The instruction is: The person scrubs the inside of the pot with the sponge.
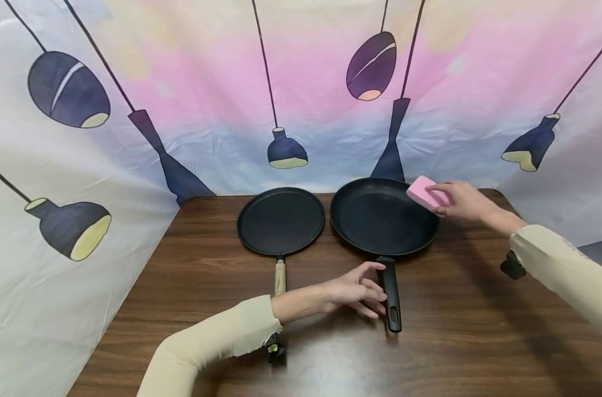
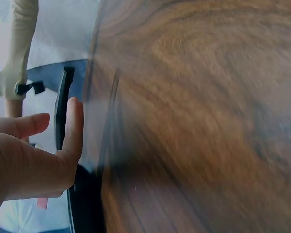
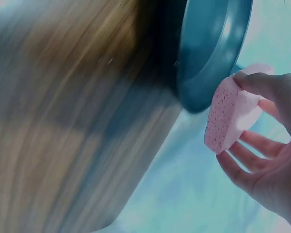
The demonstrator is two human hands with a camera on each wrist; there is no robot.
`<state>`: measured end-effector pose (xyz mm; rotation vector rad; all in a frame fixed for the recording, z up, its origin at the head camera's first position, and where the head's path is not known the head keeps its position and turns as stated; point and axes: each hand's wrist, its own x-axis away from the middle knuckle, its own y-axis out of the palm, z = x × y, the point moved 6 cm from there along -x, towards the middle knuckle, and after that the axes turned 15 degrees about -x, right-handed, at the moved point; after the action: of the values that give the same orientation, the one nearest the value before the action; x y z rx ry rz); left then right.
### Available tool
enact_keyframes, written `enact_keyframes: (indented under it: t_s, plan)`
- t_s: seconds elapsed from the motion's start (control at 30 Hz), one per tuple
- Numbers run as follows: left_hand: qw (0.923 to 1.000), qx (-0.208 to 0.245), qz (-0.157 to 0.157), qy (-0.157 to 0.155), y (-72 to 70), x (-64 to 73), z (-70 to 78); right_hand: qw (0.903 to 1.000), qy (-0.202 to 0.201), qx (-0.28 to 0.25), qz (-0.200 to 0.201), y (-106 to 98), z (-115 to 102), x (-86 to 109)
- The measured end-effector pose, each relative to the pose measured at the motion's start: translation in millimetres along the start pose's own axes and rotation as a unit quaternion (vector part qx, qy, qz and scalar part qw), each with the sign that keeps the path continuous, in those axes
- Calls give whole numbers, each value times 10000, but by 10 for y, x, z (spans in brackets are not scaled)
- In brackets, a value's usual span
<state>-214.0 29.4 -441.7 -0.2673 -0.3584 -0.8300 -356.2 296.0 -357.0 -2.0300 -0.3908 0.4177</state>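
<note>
My right hand (image 1: 462, 201) grips a pink sponge (image 1: 425, 193) at the right rim of a deep black frying pan (image 1: 375, 220). Thumb and fingers press on opposite sides of the sponge (image 3: 225, 116), whose pores show in the right wrist view. Beside the black handle (image 1: 391, 298) of that pan is my left hand (image 1: 355, 292), its fingers loosely bent and spread, holding nothing. In the left wrist view the left hand (image 2: 39, 160) has its thumb apart from the index finger, and the handle (image 2: 63, 107) stands behind the fingertips.
A flat round black pan (image 1: 281, 220) with a pale wooden handle (image 1: 280, 275) lies to the left; my left forearm crosses over that handle. Both pans rest on a brown wooden table (image 1: 192, 286). A cloth with printed lamps (image 1: 221, 82) hangs behind the table.
</note>
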Motion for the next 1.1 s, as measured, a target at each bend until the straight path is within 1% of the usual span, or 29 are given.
enact_keyframes:
  t_s: [0.07,0.23,0.4,0.5,0.63,0.8,0.97,1.1]
  plan:
    - [9999,-127,-95,5,-76,25,1,9998,123,50,163,-59,110,44]
    - [9987,-406,-303,36,-292,112,-17,9980,460,183,383,-139,342,155]
    - [9978,-573,-333,96,-515,231,-48,9958,818,188,354,-126,520,282]
    - [9976,-646,-215,142,-668,307,-72,9945,995,175,267,-79,610,345]
    - [9977,-668,73,122,-879,393,-112,9919,1258,112,142,7,713,422]
    - [9968,-743,296,62,-1090,477,-154,9884,1519,50,1,99,786,505]
    - [9944,-923,464,206,-1275,537,-83,9861,1658,36,-131,162,828,572]
    - [9914,-1014,767,306,-1456,575,-1,9846,1731,72,-217,208,838,597]
